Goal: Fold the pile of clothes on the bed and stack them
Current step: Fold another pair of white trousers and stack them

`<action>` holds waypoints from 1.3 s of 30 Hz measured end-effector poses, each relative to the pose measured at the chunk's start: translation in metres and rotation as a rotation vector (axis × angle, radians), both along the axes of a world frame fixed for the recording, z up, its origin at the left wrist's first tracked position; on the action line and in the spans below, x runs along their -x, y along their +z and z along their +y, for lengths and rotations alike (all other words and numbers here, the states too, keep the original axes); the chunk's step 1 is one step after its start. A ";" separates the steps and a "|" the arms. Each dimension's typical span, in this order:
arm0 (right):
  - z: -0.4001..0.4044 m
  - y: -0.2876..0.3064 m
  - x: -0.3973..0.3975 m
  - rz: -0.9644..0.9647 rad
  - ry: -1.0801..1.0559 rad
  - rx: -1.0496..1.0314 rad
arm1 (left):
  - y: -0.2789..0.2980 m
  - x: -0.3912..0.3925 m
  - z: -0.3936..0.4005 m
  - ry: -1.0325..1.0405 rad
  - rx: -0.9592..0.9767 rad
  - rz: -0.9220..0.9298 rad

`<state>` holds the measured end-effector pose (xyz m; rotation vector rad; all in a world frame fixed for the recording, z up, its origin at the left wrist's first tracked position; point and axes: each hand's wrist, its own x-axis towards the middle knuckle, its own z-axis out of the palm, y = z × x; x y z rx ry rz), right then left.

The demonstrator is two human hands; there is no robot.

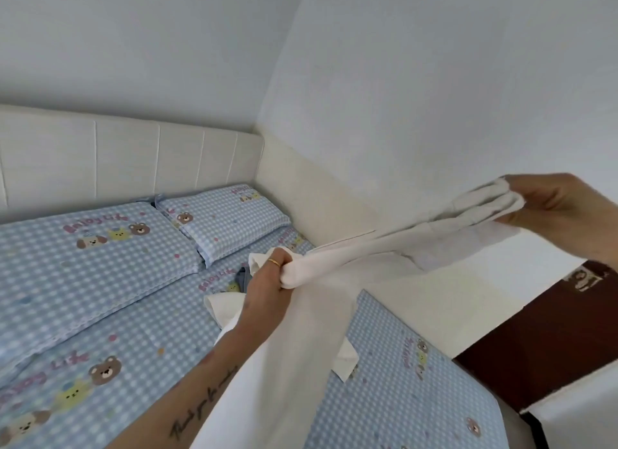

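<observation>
A white garment (301, 331) hangs stretched in the air over the bed (133, 331). My left hand (267, 281) grips a bunched part of it near the middle of the view, a ring on one finger. My right hand (551, 207) pinches a gathered end of the same garment at the far right, higher up. The cloth between the hands is pulled taut, and the rest drapes down onto the blue checked sheet. A small piece of blue-grey cloth (243, 278) peeks out behind my left hand; most of it is hidden.
Two pillows (220, 221) in the same blue checked bear print lie at the head of the bed. A cream padded headboard (133, 157) and side panel run along the white walls. A dark brown piece of furniture (551, 348) stands to the right of the bed.
</observation>
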<state>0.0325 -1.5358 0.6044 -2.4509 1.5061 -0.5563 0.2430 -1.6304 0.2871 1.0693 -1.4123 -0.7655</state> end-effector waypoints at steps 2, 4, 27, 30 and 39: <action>-0.009 -0.017 0.005 0.006 -0.004 -0.066 | -0.002 -0.015 -0.013 0.030 0.057 -0.002; -0.015 -0.033 0.004 0.007 -0.007 -0.123 | -0.001 -0.031 -0.027 0.105 0.107 -0.050; 0.055 -0.476 0.158 0.207 -0.261 -0.477 | -0.287 0.024 0.058 -0.390 0.318 -1.051; 0.086 -0.552 0.183 0.236 -0.290 -0.570 | -0.346 0.060 0.083 -0.458 0.311 -1.123; 0.220 -0.673 0.231 0.253 -0.329 -0.603 | -0.469 0.118 0.200 -0.502 0.274 -1.158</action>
